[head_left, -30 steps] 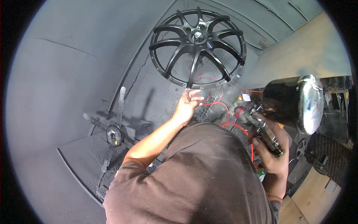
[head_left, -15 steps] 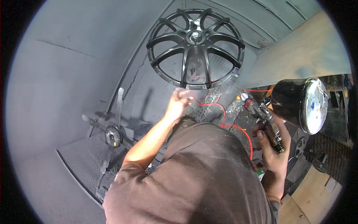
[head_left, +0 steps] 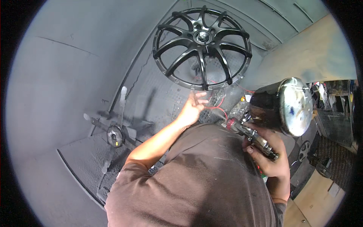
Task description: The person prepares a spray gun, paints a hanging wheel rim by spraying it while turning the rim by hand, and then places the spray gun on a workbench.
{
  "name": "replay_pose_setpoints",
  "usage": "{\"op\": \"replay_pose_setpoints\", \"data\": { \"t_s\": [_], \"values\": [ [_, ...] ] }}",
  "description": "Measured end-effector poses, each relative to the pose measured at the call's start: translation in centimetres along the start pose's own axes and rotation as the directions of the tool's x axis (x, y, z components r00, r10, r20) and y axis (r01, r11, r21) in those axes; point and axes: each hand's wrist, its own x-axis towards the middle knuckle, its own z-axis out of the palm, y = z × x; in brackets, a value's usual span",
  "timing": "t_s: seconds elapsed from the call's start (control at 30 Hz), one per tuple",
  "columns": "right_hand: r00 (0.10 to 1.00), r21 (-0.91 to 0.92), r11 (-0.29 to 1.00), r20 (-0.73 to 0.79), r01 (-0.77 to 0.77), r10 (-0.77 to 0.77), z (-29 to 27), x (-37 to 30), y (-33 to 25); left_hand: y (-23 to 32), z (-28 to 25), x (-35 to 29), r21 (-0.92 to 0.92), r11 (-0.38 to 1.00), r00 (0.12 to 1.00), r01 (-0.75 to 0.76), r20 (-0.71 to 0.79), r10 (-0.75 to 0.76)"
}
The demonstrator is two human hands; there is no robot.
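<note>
A glossy black multi-spoke wheel rim (head_left: 203,36) is held up in front of me; what supports it is hidden. My left hand (head_left: 193,108) is just under its near edge, fingers apart and slightly blurred. Whether the fingertips touch the rim I cannot tell. On the right, my right hand (head_left: 270,151) is wrapped around a metal spray gun (head_left: 251,137). The gun's large dark cup (head_left: 266,108), with a shiny paint-stained end, is above that hand. The gun's nose points left, toward the space below the rim.
A thin red hose (head_left: 219,109) runs across the floor beneath the rim. To the left is a paint-covered stand (head_left: 115,136) with several arms. Grey walls (head_left: 75,83) enclose the left side and back. A pale panel (head_left: 302,49) is at upper right, with flat boards (head_left: 321,196) at lower right.
The rim has turned, its spokes now at different angles. My left hand has shifted slightly right along its near edge. The spray gun in my right hand has moved left, toward my body.
</note>
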Motion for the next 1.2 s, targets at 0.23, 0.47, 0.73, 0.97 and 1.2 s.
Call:
{"op": "replay_pose_setpoints", "data": {
  "t_s": [0.23, 0.47, 0.73, 0.97, 1.2],
  "values": [
    [0.967, -0.274, 0.958, -0.208, 0.086, -0.147, 0.0, -1.0, 0.5, -1.6, -1.2, -0.8, -0.129, 0.989, 0.996, 0.079, 0.042, -0.074],
    [0.899, -0.022, 1.000, -0.438, -0.002, -0.008, -0.3, -1.3, 1.6, 1.4, -1.5, -0.7, -0.082, 0.997, 0.984, -0.018, -0.177, 0.003],
    [0.994, 0.082, 0.994, -0.075, -0.072, 0.078, -0.8, -1.7, 0.6, -1.6, 1.1, -0.5, -0.047, 0.998, 0.995, 0.030, 0.094, -0.025],
    [0.975, -0.126, 0.992, -0.217, 0.023, -0.050, -0.7, -2.0, 1.7, -0.5, 0.5, -0.2, -0.100, 0.989, 0.993, 0.110, 0.063, -0.104],
    [0.895, 0.088, 0.995, -0.446, 0.043, 0.001, -0.8, -1.9, 2.8, 1.2, -0.4, -0.7, -0.140, 0.990, 0.992, 0.012, -0.121, -0.029]
  ]
}}
